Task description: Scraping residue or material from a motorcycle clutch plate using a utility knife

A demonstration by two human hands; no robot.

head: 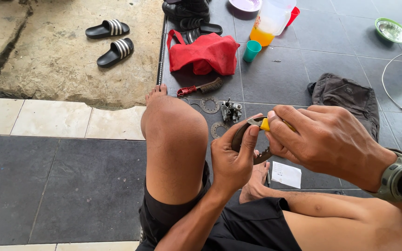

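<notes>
Head cam: left hand [232, 160] grips a dark curved metal part [240, 135] above the lap, right hand [319, 137] pinches a yellow-handled tool [262, 123] against it. Jug [271, 21] behind holds some orange liquid.

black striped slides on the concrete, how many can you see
2, side by side on the bare concrete at upper left: the farther slide and the nearer slide. Other dark footwear by the red bag is partly hidden, kind unclear.
</notes>
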